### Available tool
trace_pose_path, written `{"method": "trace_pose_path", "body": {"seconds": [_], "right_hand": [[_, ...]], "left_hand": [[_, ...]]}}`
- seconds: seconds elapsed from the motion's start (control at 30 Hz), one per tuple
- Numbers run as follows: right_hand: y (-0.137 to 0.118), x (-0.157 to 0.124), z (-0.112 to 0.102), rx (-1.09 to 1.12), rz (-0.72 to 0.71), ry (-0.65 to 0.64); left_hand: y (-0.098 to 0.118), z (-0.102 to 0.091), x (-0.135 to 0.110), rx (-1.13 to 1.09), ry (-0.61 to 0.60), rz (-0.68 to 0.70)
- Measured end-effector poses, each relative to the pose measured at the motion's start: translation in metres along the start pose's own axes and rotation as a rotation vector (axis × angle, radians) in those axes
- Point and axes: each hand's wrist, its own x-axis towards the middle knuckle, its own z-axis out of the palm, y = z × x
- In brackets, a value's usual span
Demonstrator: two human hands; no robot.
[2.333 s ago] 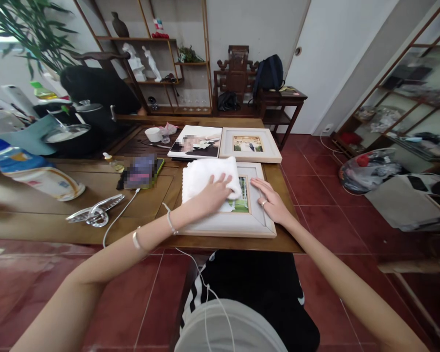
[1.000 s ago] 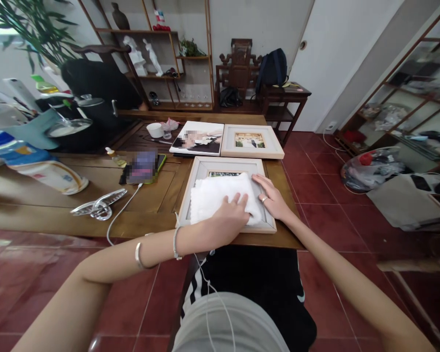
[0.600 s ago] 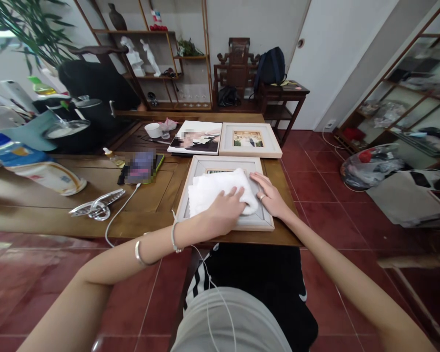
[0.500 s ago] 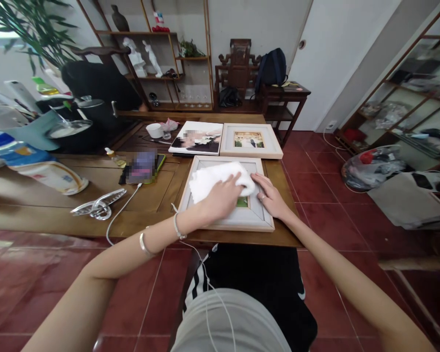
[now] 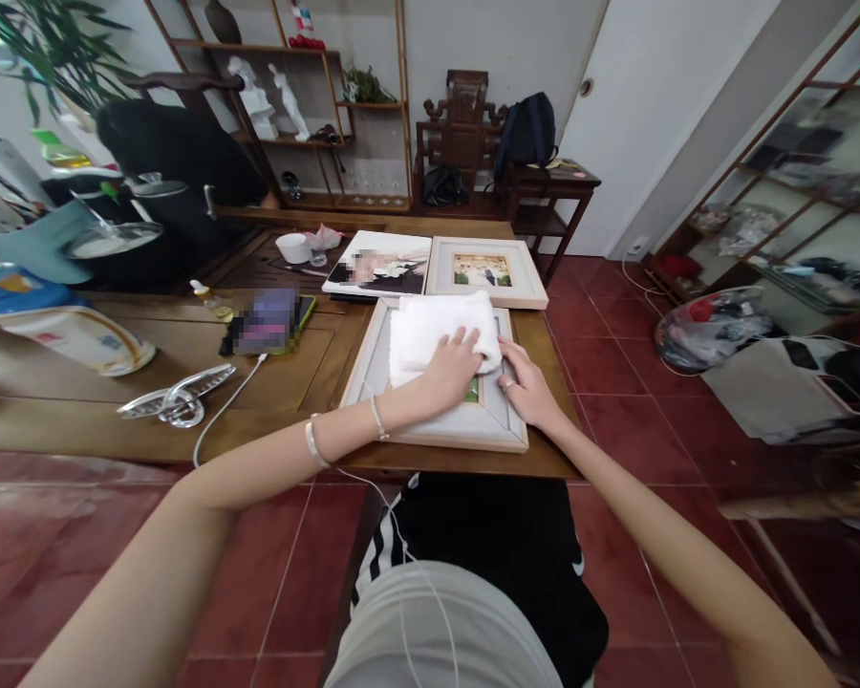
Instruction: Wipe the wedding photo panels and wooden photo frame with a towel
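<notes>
A folded white cloth (image 5: pixel 430 330) lies over the upper part of a pale picture frame (image 5: pixel 430 432) on the table. My left hand (image 5: pixel 453 368) grips the cloth near its right end, fingers bent over it against the frame. A small green patch of the picture shows below the cloth; the rest of the picture is covered. On the frame's right side, my right hand (image 5: pixel 528 387) holds the rail, its fingertips close to the cloth's edge.
Behind the frame lie a second framed photo (image 5: pixel 537 277) and a white photo panel (image 5: pixel 344 250). To the left are a phone (image 5: pixel 268 320) with a charging cable, a silver hair claw clip (image 5: pixel 179 399), a dropper bottle (image 5: pixel 215 304) and a large blue-and-white bottle (image 5: pixel 78 330).
My left hand and the cloth have shifted slightly to the right across the frame, and the cloth lies squarer. My right hand stays on the frame's right side. The camera view has shifted a little.
</notes>
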Motion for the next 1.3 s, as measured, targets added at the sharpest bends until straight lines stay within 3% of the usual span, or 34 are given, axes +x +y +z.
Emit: {"method": "trace_pose_path", "body": {"seconds": [0.13, 0.3, 0.47, 0.6, 0.77, 0.87, 0.97, 1.1, 1.3], "right_hand": [[-0.003, -0.001, 0.001, 0.025, 0.039, -0.018], [-0.001, 0.001, -0.001, 0.073, -0.068, -0.078], [-0.005, 0.002, -0.002, 0.098, -0.047, -0.042], [-0.004, 0.001, -0.002, 0.080, -0.030, -0.049], [0.003, 0.001, -0.004, 0.041, -0.115, -0.094], [0.005, 0.002, -0.005, 0.040, -0.132, -0.114], [0.006, 0.002, -0.004, 0.047, -0.103, -0.109], [0.006, 0.002, -0.003, 0.039, -0.078, -0.101], [0.004, 0.002, -0.004, 0.029, -0.130, -0.125]], "left_hand": [[0.021, -0.011, -0.039, 0.028, -0.090, 0.040], [0.047, -0.023, -0.080, 0.092, -0.136, 0.193], [0.052, -0.014, -0.080, 0.060, -0.076, 0.165], [0.030, -0.005, -0.050, -0.011, -0.022, 0.020], [-0.016, -0.018, 0.001, -0.056, 0.055, -0.137], [-0.028, -0.025, 0.026, -0.062, 0.168, -0.021], [-0.028, -0.018, 0.043, -0.077, 0.157, 0.180], [-0.034, 0.003, 0.043, -0.069, 0.090, 0.210], [-0.074, 0.011, 0.004, 0.028, 0.048, 0.080]]}}
